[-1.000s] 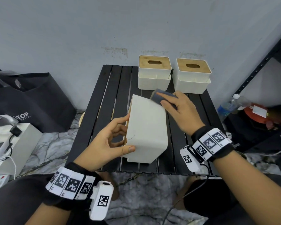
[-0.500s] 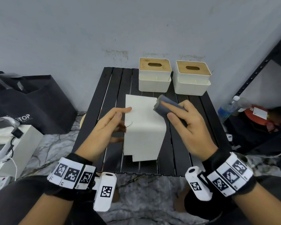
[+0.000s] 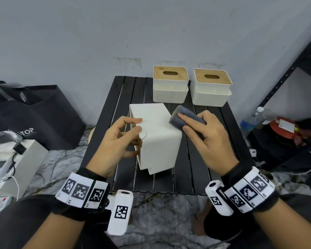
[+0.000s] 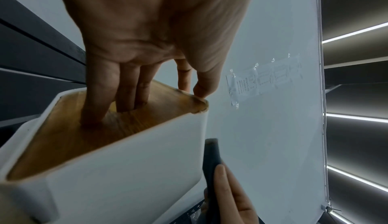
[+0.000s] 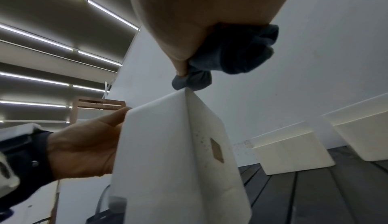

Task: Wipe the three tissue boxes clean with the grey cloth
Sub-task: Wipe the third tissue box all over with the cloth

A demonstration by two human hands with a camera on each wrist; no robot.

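Now, grey cloth (image 3: 186,118) under right fingers (image 3: 190,120)

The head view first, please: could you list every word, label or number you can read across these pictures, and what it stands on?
"TOP": white letters on the black bag, the start of the word hidden by a fold.
Sticker on the wall: printed lines, too blurred to read.
White label on the red object: too small to read.
Wristbands: square coded markers only, no words.
Tissue box held by the left hand: no text visible.
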